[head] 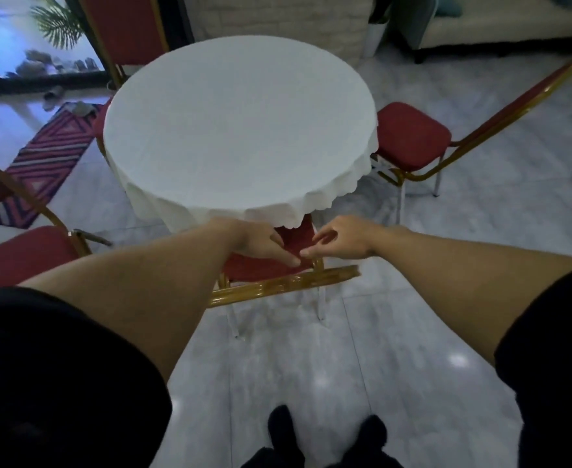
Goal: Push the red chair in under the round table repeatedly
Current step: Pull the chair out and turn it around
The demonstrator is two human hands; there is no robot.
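The round table [240,130] wears a white cloth with a scalloped hem. Directly in front of me stands the red chair [264,269], its gold top rail [284,285] nearest me and its seat partly hidden under the cloth's edge. My left hand [261,244] and my right hand [342,244] reach over the rail, fingertips pointing toward each other and resting on or just above the red padding. Neither hand's fingers curl around anything. Whether they press on the pad I cannot tell.
Another red chair [409,136] stands at the table's right, one [24,255] at my near left, and one [125,28] behind the table. A striped rug [48,157] lies left. A sofa [480,21] is at the far right. Grey tiled floor [379,349] surrounds my feet.
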